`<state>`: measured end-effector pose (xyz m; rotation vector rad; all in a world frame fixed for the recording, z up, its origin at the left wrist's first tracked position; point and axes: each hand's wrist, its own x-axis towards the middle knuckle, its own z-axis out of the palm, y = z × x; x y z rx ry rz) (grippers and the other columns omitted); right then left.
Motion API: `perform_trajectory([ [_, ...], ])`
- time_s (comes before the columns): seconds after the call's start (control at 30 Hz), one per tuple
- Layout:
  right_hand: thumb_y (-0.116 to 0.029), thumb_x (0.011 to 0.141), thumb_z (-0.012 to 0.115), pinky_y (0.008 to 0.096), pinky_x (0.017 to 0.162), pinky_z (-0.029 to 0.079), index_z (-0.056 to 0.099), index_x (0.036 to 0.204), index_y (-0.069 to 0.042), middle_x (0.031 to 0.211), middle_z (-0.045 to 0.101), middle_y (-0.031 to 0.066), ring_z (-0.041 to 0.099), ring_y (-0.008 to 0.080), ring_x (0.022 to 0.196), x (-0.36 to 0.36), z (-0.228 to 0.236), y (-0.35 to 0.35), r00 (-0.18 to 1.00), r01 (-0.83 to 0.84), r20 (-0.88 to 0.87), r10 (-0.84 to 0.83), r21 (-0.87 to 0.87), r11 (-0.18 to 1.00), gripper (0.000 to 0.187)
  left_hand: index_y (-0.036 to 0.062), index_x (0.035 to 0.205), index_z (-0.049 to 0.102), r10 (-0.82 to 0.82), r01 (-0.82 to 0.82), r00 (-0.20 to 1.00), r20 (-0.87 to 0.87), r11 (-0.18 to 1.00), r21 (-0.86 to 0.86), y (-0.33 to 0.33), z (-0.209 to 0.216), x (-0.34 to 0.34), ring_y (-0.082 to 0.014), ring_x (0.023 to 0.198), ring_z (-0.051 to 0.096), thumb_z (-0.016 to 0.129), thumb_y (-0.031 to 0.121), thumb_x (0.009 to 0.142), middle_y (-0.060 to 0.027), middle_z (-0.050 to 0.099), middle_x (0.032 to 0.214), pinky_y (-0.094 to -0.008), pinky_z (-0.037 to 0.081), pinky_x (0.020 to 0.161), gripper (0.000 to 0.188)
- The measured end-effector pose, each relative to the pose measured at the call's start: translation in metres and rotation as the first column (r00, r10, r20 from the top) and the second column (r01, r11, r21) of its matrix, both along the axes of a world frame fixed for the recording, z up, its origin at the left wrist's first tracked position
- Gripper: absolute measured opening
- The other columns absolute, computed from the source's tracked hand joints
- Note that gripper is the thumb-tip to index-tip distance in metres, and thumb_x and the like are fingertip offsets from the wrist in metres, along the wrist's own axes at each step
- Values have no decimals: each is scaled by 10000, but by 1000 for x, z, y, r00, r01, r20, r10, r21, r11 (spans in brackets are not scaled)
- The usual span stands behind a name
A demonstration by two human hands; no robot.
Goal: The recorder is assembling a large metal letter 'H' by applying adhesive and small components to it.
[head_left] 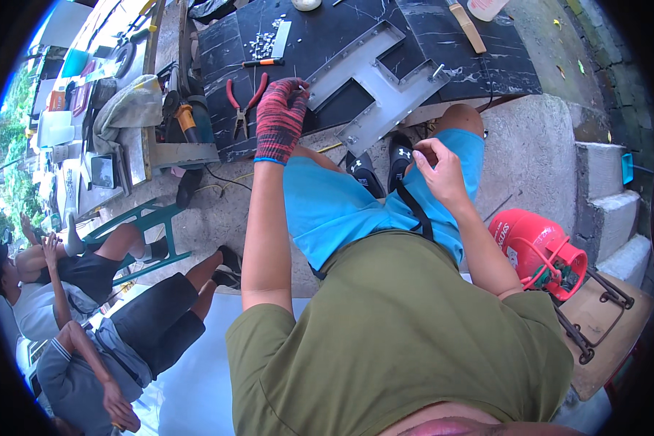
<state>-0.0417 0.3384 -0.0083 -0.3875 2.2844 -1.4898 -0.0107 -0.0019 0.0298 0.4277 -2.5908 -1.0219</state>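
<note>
My left hand [282, 120], in a red and black knit glove, is at the left end of a grey metal frame [374, 87] with rectangular cutouts. Its fingers are closed in a pinch, with a small pale piece at the tips that I cannot name. The frame lies on the dark marbled tabletop, its near end jutting over the edge. Over my lap, my bare right hand [443, 173] has its fingers curled toward the thumb; whatever they hold is hidden. Red-handled pliers [243, 109] lie left of the glove. Beyond it are an orange and black slim tool [263, 63] and small metal pieces [264, 45].
A pale flat strip [281, 40] lies beside the pieces, and a wooden strip [466, 27] at the far right. A cluttered bench [185, 153] stands left. Two people sit at lower left by a green metal frame [142, 211]. A red gas cylinder [519, 236] stands right.
</note>
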Motion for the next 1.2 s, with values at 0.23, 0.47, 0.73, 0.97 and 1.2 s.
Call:
perform_trajectory([
  [0.23,-208,995,701,311,723,511,720,1046,20,845,693,81,594,131,771,-18,-3,-32,978,42,-204,-40,6,999,235,83,1009,765,-67,78,996,59,975,-209,-20,-14,1,-302,959,726,665,-5,742,-123,757,979,-403,588,850,298],
  [0.47,-310,1061,630,243,588,419,685,899,-11,768,612,-31,505,58,664,-52,-41,-28,997,57,46,-54,-59,997,344,136,1129,762,-39,52,998,57,967,-250,-23,-27,-11,-359,1066,693,726,46,707,-168,723,1132,-419,558,938,433],
  [0.73,-351,1070,608,232,563,422,645,837,-30,738,610,-11,520,58,631,-48,-21,-44,993,75,93,-69,-62,995,398,45,1129,728,185,-169,972,-143,978,119,-23,23,13,-393,1066,680,651,73,936,-205,712,1116,-439,538,931,209],
  [0.97,-339,1070,608,242,531,409,617,785,-26,675,581,-4,503,63,593,-49,-31,-42,993,96,69,-93,-50,994,423,38,1164,704,130,-129,970,-206,991,19,-23,24,5,-392,1062,685,676,89,923,-215,714,1088,-442,535,944,247],
  [1.2,-336,1046,635,277,550,421,683,841,23,655,569,-3,505,73,618,-53,-24,-31,993,113,-31,-112,18,993,417,93,1201,694,196,-196,981,-9,974,-113,-21,62,-52,-371,999,715,707,185,883,-201,729,1056,-443,561,871,332],
])
